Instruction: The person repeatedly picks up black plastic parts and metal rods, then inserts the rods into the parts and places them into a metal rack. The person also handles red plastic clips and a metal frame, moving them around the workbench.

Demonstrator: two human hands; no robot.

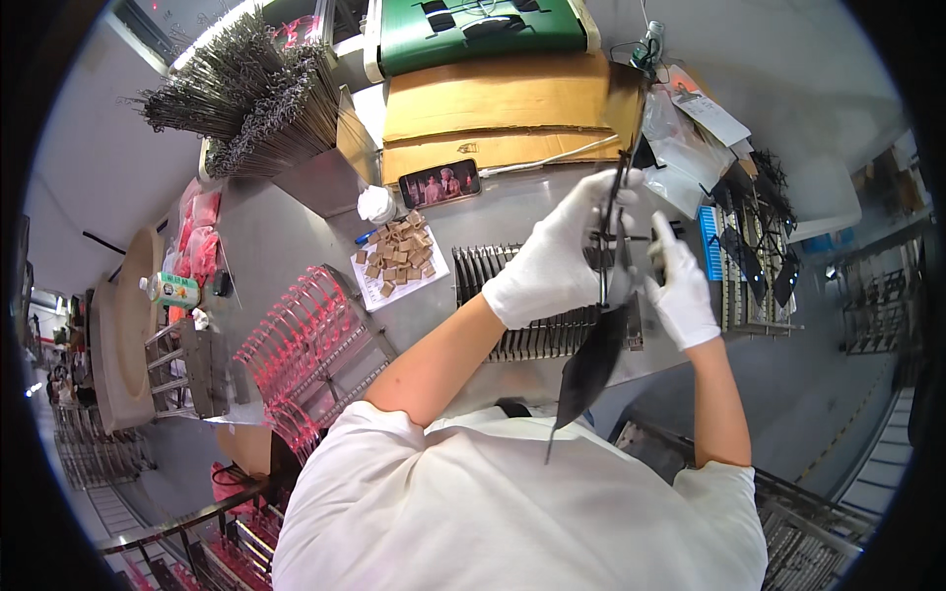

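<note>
My left hand [557, 258], in a white glove, grips a dark metal wire rack [609, 236] of thin upright rods above the bench. A flat black leaf-shaped piece [593, 366] hangs below the rods, its pointed end toward my shirt; motion blurs it, and how it joins the rack cannot be made out. Just right of the rods, my right hand [682, 291], also white-gloved, has its fingers apart, with nothing visible between them. Beneath my hands stands a slotted metal rack [537, 340] with a row of dark prongs, partly covered by my left forearm and glove.
Left of centre, small brown square pieces [399, 254] lie on paper near a phone [439, 184]. A pink-lit rack [313, 340] stands at left. Bundled wire hooks [246, 94] fill the back left; cardboard [493, 103] fronts a green belt [473, 37]. Black parts [754, 246] crowd the right.
</note>
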